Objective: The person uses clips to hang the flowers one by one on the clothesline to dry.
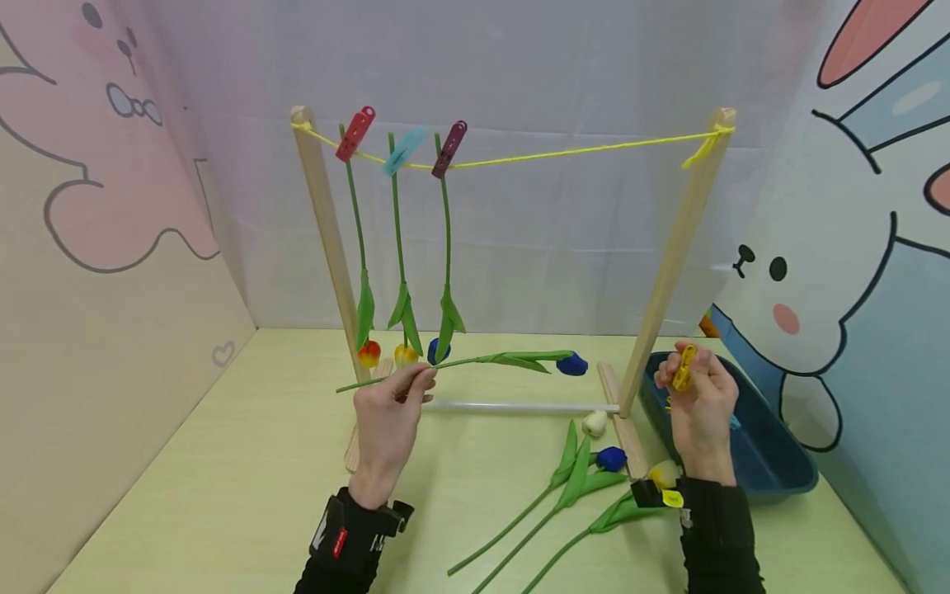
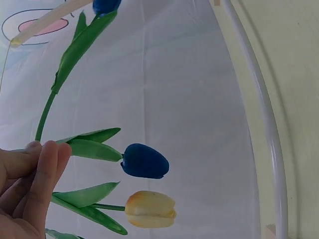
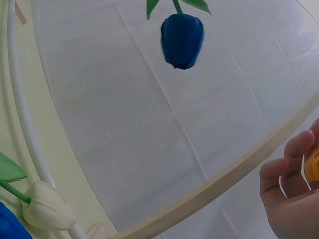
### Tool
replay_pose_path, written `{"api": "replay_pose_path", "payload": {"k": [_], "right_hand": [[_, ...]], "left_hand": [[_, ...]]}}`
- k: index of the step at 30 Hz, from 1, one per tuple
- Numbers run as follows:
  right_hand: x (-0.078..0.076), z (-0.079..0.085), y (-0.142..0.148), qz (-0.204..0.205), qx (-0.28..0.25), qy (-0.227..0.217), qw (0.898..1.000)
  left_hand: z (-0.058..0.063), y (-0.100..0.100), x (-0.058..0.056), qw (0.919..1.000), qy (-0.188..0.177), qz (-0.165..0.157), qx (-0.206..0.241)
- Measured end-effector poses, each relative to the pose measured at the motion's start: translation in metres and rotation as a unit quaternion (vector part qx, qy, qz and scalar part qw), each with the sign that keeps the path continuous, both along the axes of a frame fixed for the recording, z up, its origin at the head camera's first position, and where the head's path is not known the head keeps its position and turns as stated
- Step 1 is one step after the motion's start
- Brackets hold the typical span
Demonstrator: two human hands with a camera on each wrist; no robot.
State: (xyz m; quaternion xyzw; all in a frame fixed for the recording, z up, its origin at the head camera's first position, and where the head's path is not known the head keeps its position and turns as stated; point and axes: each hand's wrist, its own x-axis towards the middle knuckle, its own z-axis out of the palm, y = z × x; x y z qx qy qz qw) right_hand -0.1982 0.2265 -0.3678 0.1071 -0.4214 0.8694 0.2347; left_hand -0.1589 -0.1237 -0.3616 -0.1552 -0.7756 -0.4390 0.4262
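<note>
My left hand (image 1: 389, 425) pinches the green stem of an artificial blue tulip (image 1: 571, 365), held nearly level with its bloom to the right. In my right hand (image 1: 703, 417) is a yellow clothespin (image 1: 684, 369), raised over the bin's near side. Three tulips hang bloom-down from a yellow cord (image 1: 579, 151): an orange-red one (image 1: 369, 354) under a red clothespin (image 1: 356, 134), a yellow one (image 1: 405, 355) under a light blue clothespin (image 1: 404, 151), and a blue one (image 2: 144, 161) under a dark purple clothespin (image 1: 449, 150).
Wooden posts (image 1: 679, 247) carry the cord, joined low down by a white rod (image 1: 519, 407). Loose tulips lie at front right, with white (image 1: 594, 424), blue (image 1: 612, 459) and pale yellow (image 1: 664, 474) blooms. A dark blue bin (image 1: 779, 470) stands at right, partly behind my right hand.
</note>
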Motion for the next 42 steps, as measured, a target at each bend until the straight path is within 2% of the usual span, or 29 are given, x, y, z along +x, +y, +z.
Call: {"api": "replay_pose_path", "payload": {"k": [5, 10, 16, 24, 29, 37, 42], "right_hand": [[0.001, 0.000, 0.000, -0.001, 0.003, -0.001, 1.000], [0.001, 0.000, 0.000, -0.001, 0.008, -0.001, 1.000], [0.001, 0.000, 0.000, 0.007, 0.012, 0.007, 1.000], [0.001, -0.001, 0.000, 0.015, 0.017, 0.016, 1.000], [0.001, -0.001, 0.000, 0.021, 0.020, 0.022, 0.999], [0.001, -0.001, 0.001, 0.032, 0.018, 0.031, 0.999], [0.001, -0.002, 0.001, 0.034, 0.020, 0.035, 0.999]], "left_hand": [[0.002, -0.001, 0.000, 0.9947, -0.015, -0.054, 0.087], [0.005, -0.003, 0.001, 0.9808, -0.038, -0.094, 0.167], [0.008, -0.005, 0.001, 0.9649, -0.039, -0.123, 0.229], [0.009, -0.007, 0.001, 0.9534, -0.014, -0.162, 0.254], [0.010, -0.006, 0.001, 0.9489, -0.003, -0.172, 0.264], [0.010, -0.006, 0.002, 0.9380, -0.009, -0.184, 0.294], [0.009, -0.005, 0.002, 0.9379, -0.018, -0.183, 0.294]]}}
